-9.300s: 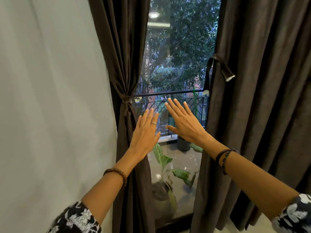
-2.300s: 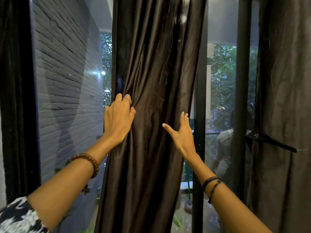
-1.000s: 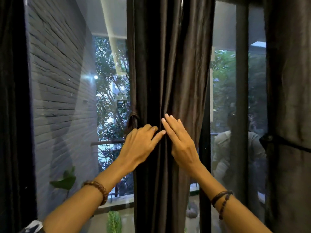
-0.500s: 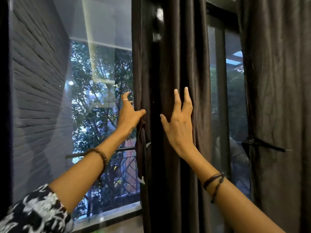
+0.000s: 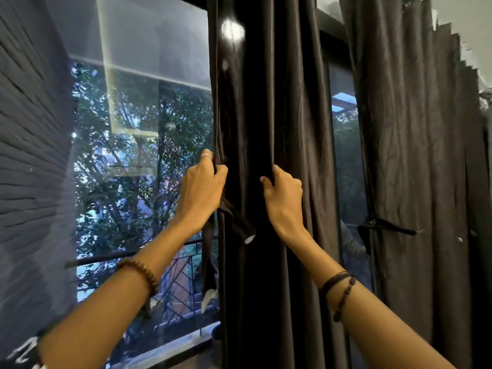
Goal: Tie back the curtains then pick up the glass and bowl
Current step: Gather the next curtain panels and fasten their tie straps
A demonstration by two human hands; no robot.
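A dark brown curtain [image 5: 269,107] hangs gathered in front of the window, in the middle of the view. My left hand [image 5: 199,190] grips its left edge, fingers curled round the fabric. My right hand [image 5: 283,198] grips a fold further right at about the same height. A loose tie-back strap [image 5: 237,222] dangles between and below my hands. On the right hangs a second dark curtain [image 5: 426,155] with a tie-back [image 5: 383,226] knotted round it. No glass or bowl is in view.
Large window panes [image 5: 138,155] show trees and a balcony railing [image 5: 183,270] outside. A grey brick wall [image 5: 29,155] runs along the left. A dark window frame post [image 5: 327,49] stands behind the middle curtain.
Both hands were raised with fingers spread on the curtain half a second ago. They have now dropped slightly and curled round the fabric, the left on the edge, the right on a fold.
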